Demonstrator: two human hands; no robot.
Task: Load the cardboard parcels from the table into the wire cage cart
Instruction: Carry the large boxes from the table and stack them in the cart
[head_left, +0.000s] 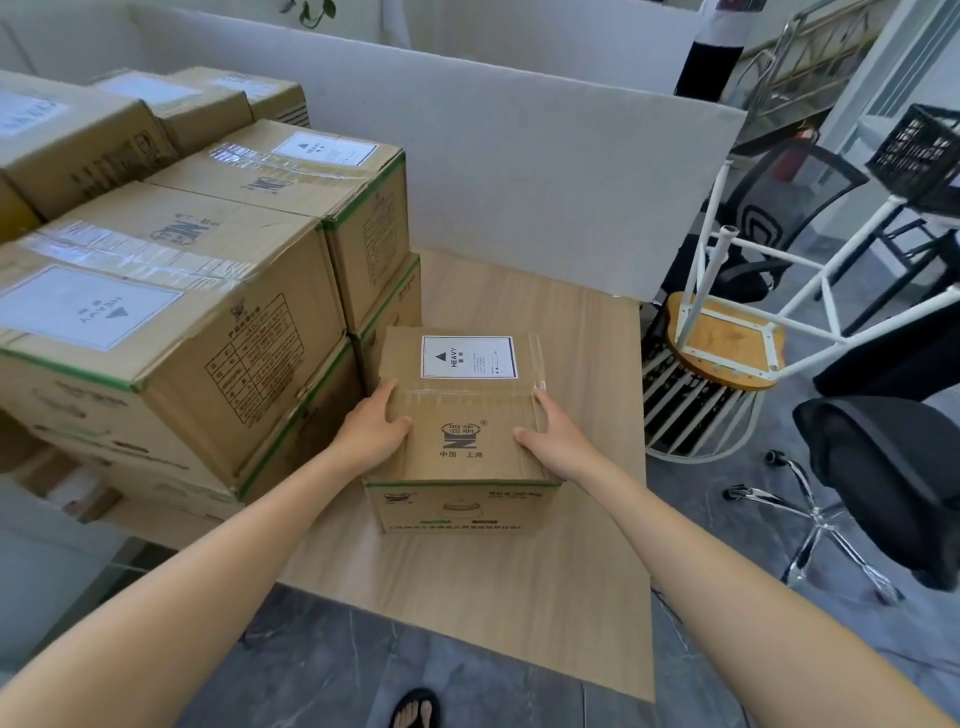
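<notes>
Now we have both hands set apart on one parcel. Our left hand (371, 426) grips the left top edge of the small brown corrugated-cardboard parcel (467, 431), thumb lying flat on the lid and fingers going down the side wall. Our right hand (553, 434) mirrors it on the right edge, so the parcel is clamped between them. It is a squat, nearly cubic box with a strip of glossy clear tape across the lid. A white rectangular label reading HEAVY sits on the far half of the lid, a printed logo lies nearer us, and a green band runs along the front top edge. The parcel sits on the pale wood-grain worktop (545, 597), near its middle, with its far left corner just beside the stack of larger brown cardboard cartons (208, 312). Those cartons are piled at least two layers high over the left part of the worktop. Their lids are creased, taped and carry similar white labels, and their sides are printed with ruled tables. Behind the worktop stands a matt white partition panel (519, 156). To the right, above the grey veined floor tiles (337, 675), an upturned stool (727, 343) with a round wooden seat and white tubular legs lies tipped. A black swivel chair (883, 467) with a chrome star base stands near it. A black plastic lattice crate (919, 150) shows at the far right edge.
</notes>
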